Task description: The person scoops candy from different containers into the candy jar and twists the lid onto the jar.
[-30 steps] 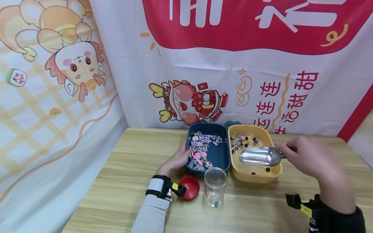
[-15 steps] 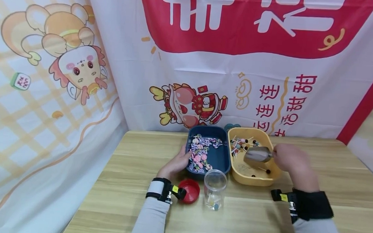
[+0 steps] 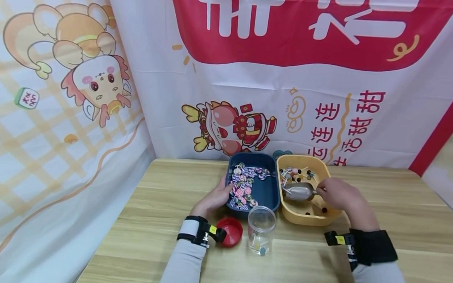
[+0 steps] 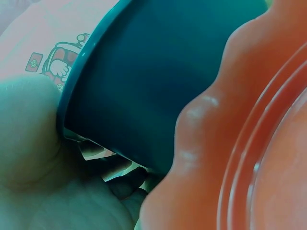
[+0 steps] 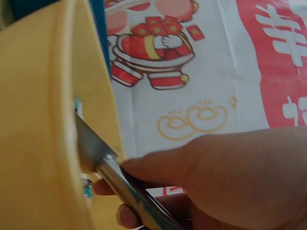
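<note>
My right hand grips the handle of a metal scoop, whose bowl lies inside the yellow bin against small lollipops with round heads. In the right wrist view, thumb and fingers close round the scoop handle; the yellow wall hides most of its bowl. My left hand holds the left side of the dark blue bin, which contains many swirl-patterned candies. The left wrist view shows the thumb beside the bin's rim and fingers below.
An uncapped clear plastic jar stands in front of the bins with a few small candies at its bottom. Left of it lies a red lid. The wooden table meets a printed cloth behind.
My right hand has moved left and lowered the scoop into the yellow bin, among the lollipops. The left hand stays on the blue bin. The head view has tilted slightly.
</note>
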### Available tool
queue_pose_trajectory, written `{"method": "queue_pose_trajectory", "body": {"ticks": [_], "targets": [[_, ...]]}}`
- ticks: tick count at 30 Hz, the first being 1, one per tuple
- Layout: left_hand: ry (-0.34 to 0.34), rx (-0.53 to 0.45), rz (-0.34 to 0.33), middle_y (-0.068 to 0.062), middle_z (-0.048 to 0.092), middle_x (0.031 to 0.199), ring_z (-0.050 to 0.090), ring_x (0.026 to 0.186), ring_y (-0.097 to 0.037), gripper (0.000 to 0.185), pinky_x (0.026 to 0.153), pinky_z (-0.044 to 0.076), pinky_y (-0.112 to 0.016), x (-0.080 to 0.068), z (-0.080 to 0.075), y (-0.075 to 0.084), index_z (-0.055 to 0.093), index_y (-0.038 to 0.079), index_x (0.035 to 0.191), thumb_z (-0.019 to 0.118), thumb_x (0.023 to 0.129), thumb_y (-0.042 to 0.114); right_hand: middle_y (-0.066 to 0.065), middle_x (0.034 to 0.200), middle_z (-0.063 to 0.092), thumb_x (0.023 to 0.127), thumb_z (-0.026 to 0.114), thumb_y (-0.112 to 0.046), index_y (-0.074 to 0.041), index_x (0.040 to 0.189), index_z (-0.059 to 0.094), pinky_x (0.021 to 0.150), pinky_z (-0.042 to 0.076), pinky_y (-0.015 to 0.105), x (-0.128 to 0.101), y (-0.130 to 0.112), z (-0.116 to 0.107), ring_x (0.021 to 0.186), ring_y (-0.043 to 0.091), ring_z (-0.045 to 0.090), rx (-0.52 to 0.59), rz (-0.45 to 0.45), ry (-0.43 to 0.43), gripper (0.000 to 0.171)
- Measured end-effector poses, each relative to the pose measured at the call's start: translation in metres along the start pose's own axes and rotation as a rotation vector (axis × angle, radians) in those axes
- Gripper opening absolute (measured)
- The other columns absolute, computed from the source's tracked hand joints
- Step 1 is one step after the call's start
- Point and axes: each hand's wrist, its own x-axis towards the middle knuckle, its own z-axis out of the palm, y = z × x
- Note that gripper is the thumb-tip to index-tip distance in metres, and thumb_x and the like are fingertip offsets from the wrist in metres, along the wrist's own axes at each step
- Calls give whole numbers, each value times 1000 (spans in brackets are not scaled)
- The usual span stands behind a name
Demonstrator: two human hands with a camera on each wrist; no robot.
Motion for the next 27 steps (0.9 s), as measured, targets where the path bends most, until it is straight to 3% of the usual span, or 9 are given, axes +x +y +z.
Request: {"method": "queue_pose_trajectory", "body": {"ticks": [2,12,27], "targets": [[-1,2,5,-11,17,170,13,156,-35,62,122,9,-65,0,0,0,6,21,166,34,112,36,4,78,60,104,54,-18,-2,101,75,60,43,34,-2,2,-3,67,19,53,7,-3,-17,26],[5,13,14,-14,16,170,11,156,-36,61,123,9,-63,1,1,1,7,19,166,33,112,33,2,76,61,103,57,-24,-7,90,75,58,42,32,-4,9,-4,66,18,52,23,1,-25,29],[6,8,-5,-11,17,170,13,156,-33,63,122,10,-64,-1,0,2,7,21,166,34,112,38,3,73,57,110,44,-36,-7,84,70,57,41,32,-2,23,-1,63,19,52,92,61,-48,46]]}}
